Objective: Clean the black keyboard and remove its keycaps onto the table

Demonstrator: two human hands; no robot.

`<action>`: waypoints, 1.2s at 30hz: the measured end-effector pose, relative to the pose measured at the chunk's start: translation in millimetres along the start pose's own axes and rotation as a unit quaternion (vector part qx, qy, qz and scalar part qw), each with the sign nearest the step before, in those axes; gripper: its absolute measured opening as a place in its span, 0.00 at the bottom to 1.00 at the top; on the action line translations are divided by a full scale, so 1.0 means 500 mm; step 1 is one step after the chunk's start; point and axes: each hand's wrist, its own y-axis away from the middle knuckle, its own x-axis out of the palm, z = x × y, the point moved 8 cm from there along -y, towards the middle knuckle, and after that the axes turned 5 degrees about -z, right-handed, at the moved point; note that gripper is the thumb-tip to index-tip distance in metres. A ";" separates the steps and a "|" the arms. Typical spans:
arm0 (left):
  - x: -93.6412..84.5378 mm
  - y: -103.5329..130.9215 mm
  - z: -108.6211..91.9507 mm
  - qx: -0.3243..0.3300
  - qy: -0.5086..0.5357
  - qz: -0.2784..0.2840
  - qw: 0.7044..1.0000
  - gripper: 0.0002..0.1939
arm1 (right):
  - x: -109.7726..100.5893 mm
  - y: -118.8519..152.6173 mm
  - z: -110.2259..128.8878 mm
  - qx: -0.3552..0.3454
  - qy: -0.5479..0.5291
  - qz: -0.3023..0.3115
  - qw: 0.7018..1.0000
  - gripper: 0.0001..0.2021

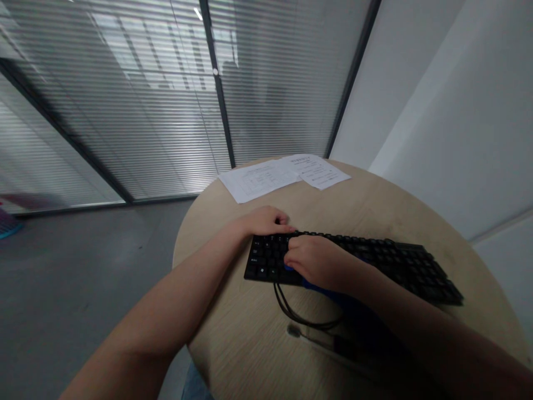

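Observation:
A black keyboard [266,260] lies on the round wooden table. At its far left edge rests my left hand [268,221], its thumb along the top row and its fingers curled; whether it grips the keyboard's edge cannot be made out. My right hand [314,260] is closed over the left part of the keys, fingers pressed together around something blue [288,268] that is mostly hidden. More blue material shows beneath my right wrist. A looped black cable [291,314] comes out below the keyboard's near edge.
Printed paper sheets [260,179] lie at the back of the wooden table [225,344]. A thin tool with a dark brush-like tip [293,331] lies near the cable, partly in shadow under my right arm. Glass panels with blinds stand behind; a basket is at far left.

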 end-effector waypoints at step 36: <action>0.000 -0.003 0.003 0.002 -0.013 -0.001 1.000 0.25 | -0.004 0.022 -0.017 0.042 0.034 0.042 0.998 0.11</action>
